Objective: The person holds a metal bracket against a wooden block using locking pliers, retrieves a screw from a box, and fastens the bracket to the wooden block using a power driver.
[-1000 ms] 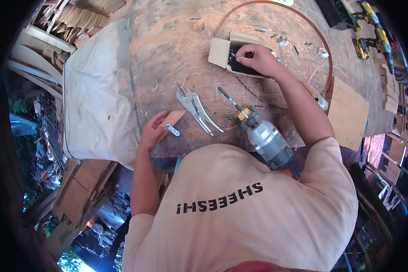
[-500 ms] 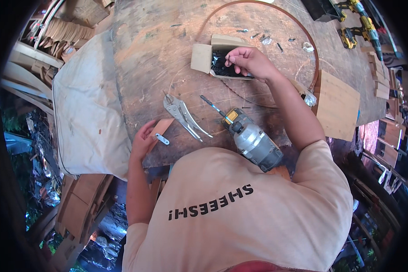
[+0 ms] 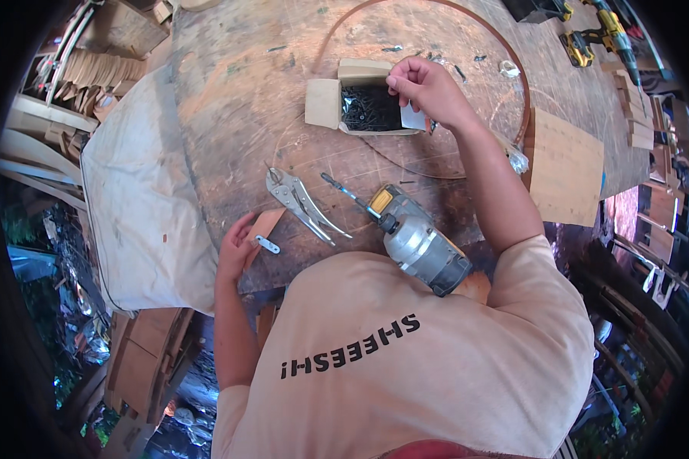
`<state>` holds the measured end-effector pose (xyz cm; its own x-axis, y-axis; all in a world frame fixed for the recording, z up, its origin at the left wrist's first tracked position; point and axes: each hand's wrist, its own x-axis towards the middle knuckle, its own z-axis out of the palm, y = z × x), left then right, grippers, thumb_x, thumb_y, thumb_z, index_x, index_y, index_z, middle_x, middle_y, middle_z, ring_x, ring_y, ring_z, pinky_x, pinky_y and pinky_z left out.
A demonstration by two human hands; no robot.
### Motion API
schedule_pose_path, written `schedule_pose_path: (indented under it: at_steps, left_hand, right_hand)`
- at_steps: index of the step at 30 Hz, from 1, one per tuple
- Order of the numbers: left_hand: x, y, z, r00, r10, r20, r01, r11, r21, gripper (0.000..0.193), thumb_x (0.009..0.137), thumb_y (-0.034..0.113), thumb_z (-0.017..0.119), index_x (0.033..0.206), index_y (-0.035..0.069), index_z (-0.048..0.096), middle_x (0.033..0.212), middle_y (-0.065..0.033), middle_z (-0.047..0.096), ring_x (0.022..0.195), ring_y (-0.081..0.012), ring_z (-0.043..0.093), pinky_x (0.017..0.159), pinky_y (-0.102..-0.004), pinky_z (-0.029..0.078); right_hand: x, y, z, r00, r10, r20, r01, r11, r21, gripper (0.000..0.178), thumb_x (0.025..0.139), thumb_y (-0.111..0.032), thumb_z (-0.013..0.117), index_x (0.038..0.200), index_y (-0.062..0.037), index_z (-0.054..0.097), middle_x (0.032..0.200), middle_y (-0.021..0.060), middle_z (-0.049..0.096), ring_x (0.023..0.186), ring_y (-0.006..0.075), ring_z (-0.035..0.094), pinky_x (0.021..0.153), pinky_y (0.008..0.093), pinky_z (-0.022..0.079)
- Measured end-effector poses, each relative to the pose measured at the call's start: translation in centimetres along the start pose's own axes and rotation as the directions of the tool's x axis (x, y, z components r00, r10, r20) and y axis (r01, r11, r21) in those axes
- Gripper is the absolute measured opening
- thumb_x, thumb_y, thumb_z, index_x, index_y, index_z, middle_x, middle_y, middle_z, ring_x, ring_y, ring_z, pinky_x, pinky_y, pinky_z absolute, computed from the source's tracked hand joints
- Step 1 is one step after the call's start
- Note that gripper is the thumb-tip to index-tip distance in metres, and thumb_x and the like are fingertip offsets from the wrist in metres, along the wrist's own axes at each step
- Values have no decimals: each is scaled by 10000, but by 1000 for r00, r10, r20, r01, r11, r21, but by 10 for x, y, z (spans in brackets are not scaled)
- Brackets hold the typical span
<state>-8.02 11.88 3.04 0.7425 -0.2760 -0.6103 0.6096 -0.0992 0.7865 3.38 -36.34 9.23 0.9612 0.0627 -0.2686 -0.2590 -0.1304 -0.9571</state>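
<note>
Left hand (image 3: 236, 243) grips flat reddish-brown wooden piece (image 3: 266, 224), small silvery oblong metal plate (image 3: 268, 245) just right; piece likely light, stiff, hold by long edges. Right hand (image 3: 427, 90) curled, can't tell if pinching anything; open brown cardboard box (image 3: 323, 105) of black screws (image 3: 369, 111) beneath, leftward.

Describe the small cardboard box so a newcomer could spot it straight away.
On the wooden workbench, look beyond the silver pliers to the right hand. The open cardboard box sits just left of it, partly covered. Unlike the pliers, it has tan flaps and dark, thin pieces inside.
</note>
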Motion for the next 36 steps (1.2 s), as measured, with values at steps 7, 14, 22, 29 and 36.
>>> schedule_pose_path:
  at_steps: [7,14,22,29,36]
  left_hand:
    - [2,0,0,1000,-6,2,6,1000,-10,646,800,18,614,1414,20,410,1136,-79,598,1027,-141,599,841,-244,515]
    - [3,-2,-3,1000,-7,-5,7,1000,-25,641,803,8,605,1411,7,402,1122,-83,604,998,-142,615,822,-247,531]
    - [4,1,-3,1000,-14,0,14,999,-30,628,798,-13,560,1405,-3,402,1071,-79,614,936,-136,627,777,-239,542]
    - [4,-1,-3,1000,-15,-3,15,999,-46,629,794,-6,573,1400,-8,405,1064,-84,615,931,-137,629,778,-240,537]
    - [6,4,-1,1000,-28,-3,28,999,-46,640,785,13,602,1394,-19,409,1061,-88,618,942,-147,632,809,-255,529]
  right_hand:
    - [3,8,4,973,-196,-125,146,934,-326,131,874,-151,688,951,-48,666,820,42,672,713,141,626,658,294,518]
    - [-3,14,21,913,-291,286,407,598,-690,124,786,-75,699,903,-39,685,931,108,666,857,278,653,760,364,527]
    - [19,22,28,883,33,468,383,524,-761,131,779,-116,694,896,-59,685,922,110,661,889,318,646,753,425,513]
    - [13,32,30,954,-203,219,297,570,-766,124,790,-123,694,898,-63,683,931,113,644,877,326,637,757,419,510]
    - [20,30,35,923,-34,384,298,694,-655,85,805,-126,672,845,-51,677,968,127,668,884,327,645,782,420,513]
